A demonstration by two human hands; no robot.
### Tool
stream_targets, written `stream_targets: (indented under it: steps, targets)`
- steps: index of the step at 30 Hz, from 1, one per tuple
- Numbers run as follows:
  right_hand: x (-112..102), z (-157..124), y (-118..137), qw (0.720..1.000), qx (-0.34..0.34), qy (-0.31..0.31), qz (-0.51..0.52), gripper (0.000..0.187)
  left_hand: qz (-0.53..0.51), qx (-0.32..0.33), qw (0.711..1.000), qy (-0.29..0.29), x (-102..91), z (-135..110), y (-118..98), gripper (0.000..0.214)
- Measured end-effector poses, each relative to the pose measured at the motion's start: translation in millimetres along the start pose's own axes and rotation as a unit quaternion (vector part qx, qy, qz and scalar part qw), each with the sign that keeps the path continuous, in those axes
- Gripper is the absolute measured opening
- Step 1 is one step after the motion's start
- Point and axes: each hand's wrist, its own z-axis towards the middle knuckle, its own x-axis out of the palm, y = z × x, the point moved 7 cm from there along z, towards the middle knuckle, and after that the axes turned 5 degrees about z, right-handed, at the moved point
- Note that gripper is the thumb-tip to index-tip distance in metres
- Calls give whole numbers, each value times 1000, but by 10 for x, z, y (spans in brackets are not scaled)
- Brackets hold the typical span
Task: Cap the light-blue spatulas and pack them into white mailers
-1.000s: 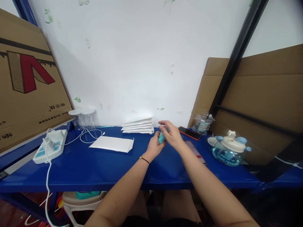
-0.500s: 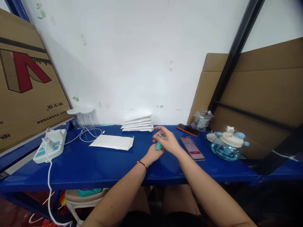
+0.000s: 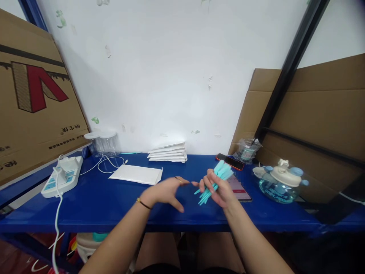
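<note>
My right hand is closed round a bundle of thin turquoise sticks. Their broader, flat ends fan out above the fist, and the narrow ends point down to the left. What exactly they are I cannot make out. My left hand is over the desk, empty, with thumb and fingers apart, its fingertips close to my right hand's. A white padded envelope lies flat beyond my left wrist. A phone with a lit screen lies partly hidden behind my right hand.
On the blue desk stand a stack of white envelopes, a power strip with cables, clear jars and a water bottle. A red-edged phone and a plastic-wrapped cup sit back right.
My hands were together round the turquoise bundle; now they are apart. The left has let go and moved left, while the right holds the bundle farther right. The view has shifted slightly.
</note>
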Motion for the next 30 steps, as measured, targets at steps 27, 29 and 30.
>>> stream_targets:
  steps: [27, 29, 30]
  targets:
    - [148, 745, 991, 962, -232, -139, 50, 24, -26, 11, 977, -213, -734, 486, -4, 68]
    - [296, 786, 1172, 956, -268, -120, 12, 25, -63, 44, 971, -226, -724, 540, -161, 69]
    - [354, 795, 1222, 954, -279, -110, -6, 25, -81, 58, 968, -231, -719, 553, -211, 69]
